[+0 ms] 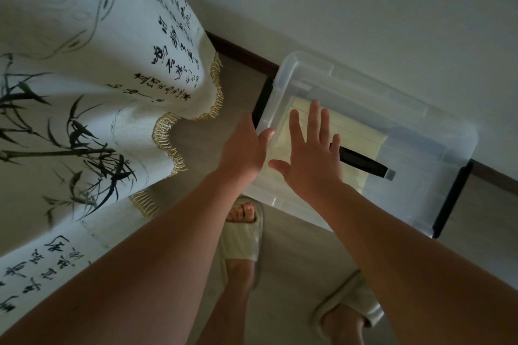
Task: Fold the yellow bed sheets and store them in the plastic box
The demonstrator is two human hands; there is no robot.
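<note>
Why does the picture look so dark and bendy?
Head view: the room is dim, so the white wall looks grey; the wide lens makes the arms huge near the bottom; the clear plastic box looks hazy over the yellow bed sheet.

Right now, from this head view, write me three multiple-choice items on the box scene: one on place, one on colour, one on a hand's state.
1. Where does the folded sheet lie?
A. On the floor beside the box
B. Inside the clear plastic box
C. On the printed cloth

2. What colour is the long handle seen at the box?
A. Red
B. Black
C. Blue

3. How is the right hand held?
A. Clenched in a fist
B. Pinching the cloth fringe
C. Flat, fingers spread, over the box

Answers: 1 B, the pale yellow fabric shows through the clear walls of the box. 2 B, the bar beside the right hand is dark black. 3 C, all fingers are straight and fanned out, while the left hand rests at the box's near corner.
</note>
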